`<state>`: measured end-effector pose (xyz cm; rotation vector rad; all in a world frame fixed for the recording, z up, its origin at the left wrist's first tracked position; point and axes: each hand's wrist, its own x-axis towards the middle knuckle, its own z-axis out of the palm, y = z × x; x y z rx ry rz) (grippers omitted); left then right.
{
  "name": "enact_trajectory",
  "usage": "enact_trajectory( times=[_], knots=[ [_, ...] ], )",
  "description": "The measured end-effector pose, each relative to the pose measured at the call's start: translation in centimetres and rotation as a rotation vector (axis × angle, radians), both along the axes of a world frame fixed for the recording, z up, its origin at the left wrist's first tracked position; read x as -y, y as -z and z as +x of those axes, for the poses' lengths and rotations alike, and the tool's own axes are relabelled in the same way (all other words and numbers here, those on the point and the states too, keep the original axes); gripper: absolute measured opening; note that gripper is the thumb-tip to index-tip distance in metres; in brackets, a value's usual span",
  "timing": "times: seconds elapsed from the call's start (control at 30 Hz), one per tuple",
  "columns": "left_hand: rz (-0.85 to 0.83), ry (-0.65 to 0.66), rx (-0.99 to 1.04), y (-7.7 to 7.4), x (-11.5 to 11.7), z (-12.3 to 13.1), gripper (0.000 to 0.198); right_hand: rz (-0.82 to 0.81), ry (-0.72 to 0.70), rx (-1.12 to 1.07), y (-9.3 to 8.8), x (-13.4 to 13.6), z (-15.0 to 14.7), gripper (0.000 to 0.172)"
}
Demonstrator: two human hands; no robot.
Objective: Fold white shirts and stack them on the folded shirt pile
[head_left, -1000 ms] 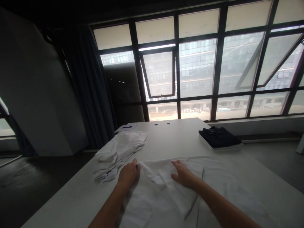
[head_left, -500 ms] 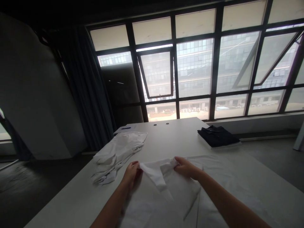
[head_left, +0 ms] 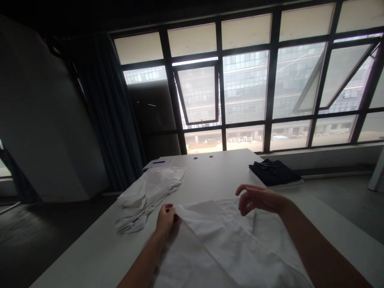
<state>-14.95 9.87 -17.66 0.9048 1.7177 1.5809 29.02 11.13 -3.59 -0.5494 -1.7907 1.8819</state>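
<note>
So the main thing here is a loose white fabric garment spread across the near end of a long, smooth white table, right in front of the person and running off the bottom of the view. A layer of it is folded over diagonally, with soft creases. The left hand has the far left corner pinched between thumb and fingers. The right hand is up over the far right part, fingers loosely curled with space under the thumb, and it looks free of the cloth. That hand and its forearm block some of the fabric and table on the right, so I can't tell how the cloth lies there.

As for the clutter: a rumpled heap of white cloth sits just past the left hand, toward the table's left edge, near the garment but apart from it. Behind that there's a white paper sheet with a slim blue pen on top. Over on the far right is a neatly folded navy collared shirt on something white. Two small round dark discs are set near the table's far end, below the big black-framed window. Dark blue curtain hangs off to the left.
</note>
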Motion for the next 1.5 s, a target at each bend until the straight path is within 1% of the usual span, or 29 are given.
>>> enact_trajectory(
  times=[0.07,0.13,0.2,0.27,0.33,0.4,0.5,0.57,0.7,0.77,0.8,0.87,0.97,1.0,1.03,1.1,1.17,1.2,1.23,1.27,1.3,1.4,1.43,1.5],
  knots=[
    [-0.005,-0.012,0.001,0.2,-0.1,-0.2,0.022,0.089,0.123,0.246,1.1,-0.4,-1.2,0.049],
    [-0.013,-0.018,-0.016,0.4,-0.2,-0.5,0.024,0.235,0.199,0.525,2.7,-0.7,-2.6,0.047],
    [-0.022,-0.021,-0.047,0.8,-0.2,-0.8,0.026,0.399,0.213,0.752,4.4,-0.8,-4.0,0.045],
    [-0.029,-0.025,-0.087,1.2,-0.3,-1.0,0.029,0.526,0.193,0.91,5.7,-0.6,-4.9,0.045],
    [-0.035,-0.03,-0.125,1.4,-0.3,-1.2,0.031,0.597,0.197,1.004,6.3,-0.2,-5.4,0.048],
    [-0.04,-0.032,-0.149,1.6,-0.3,-1.3,0.033,0.633,0.21,1.053,6.6,0.4,-5.2,0.053],
    [-0.045,-0.031,-0.151,1.7,-0.3,-1.3,0.032,0.647,0.201,1.078,7.1,2.3,-3.8,0.059],
    [-0.045,-0.026,-0.133,1.6,-0.4,-1.3,0.029,0.633,0.22,1.062,8.0,4.1,-2.3,0.058],
    [-0.031,0.007,-0.066,1.3,-0.5,-1.0,0.021,0.524,0.376,0.959,10.6,8.2,0.6,0.059],
    [-0.024,0.015,-0.023,1.1,-0.5,-0.9,0.019,0.452,0.441,0.918,11.3,9.8,1.8,0.062],
    [-0.022,0.013,-0.002,1.0,-0.5,-0.8,0.019,0.408,0.45,0.89,11.2,10.3,2.2,0.061],
    [-0.024,-0.003,0.033,0.7,-0.4,-0.8,0.019,0.273,0.434,0.796,10.6,11.2,2.8,0.06],
    [-0.038,-0.036,0.081,0.3,-0.4,-0.9,0.022,0.002,0.403,0.555,9.0,12.0,2.9,0.057],
    [-0.044,-0.046,0.1,0.2,-0.5,-0.9,0.022,-0.063,0.397,0.491,8.6,12.3,2.8,0.056],
    [-0.052,-0.053,0.12,0.1,-0.5,-1.0,0.021,-0.092,0.388,0.466,8.4,12.5,2.6,0.054],
    [-0.07,-0.055,0.16,-0.3,-0.7,-1.1,0.017,-0.054,0.36,0.551,8.4,12.9,2.5,0.05],
    [-0.093,-0.046,0.188,-0.6,-0.9,-1.4,0.013,0.053,0.326,0.705,8.9,13.0,2.6,0.047],
    [-0.105,-0.039,0.195,-0.8,-1.0,-1.5,0.013,0.085,0.297,0.739,9.1,13.0,2.6,0.047],
    [-0.115,-0.034,0.198,-1.0,-1.0,-1.7,0.014,0.078,0.271,0.729,9.3,12.9,2.7,0.049],
    [-0.124,-0.031,0.199,-1.1,-1.1,-1.9,0.015,0.029,0.247,0.684,9.3,12.8,2.7,0.053],
    [-0.13,-0.031,0.198,-1.2,-1.1,-2.0,0.018,-0.056,0.229,0.61,9.2,12.7,2.6,0.057],
    [-0.149,-0.043,0.185,-1.2,-1.1,-2.4,0.029,-0.352,0.203,0.369,8.0,12.7,1.8,0.073],
    [-0.16,-0.048,0.176,-1.1,-1.2,-2.4,0.032,-0.415,0.199,0.327,7.5,12.8,1.5,0.078],
    [-0.186,-0.054,0.151,-0.8,-1.4,-2.3,0.037,-0.488,0.192,0.285,6.7,13.3,1.1,0.082]
  ],
)
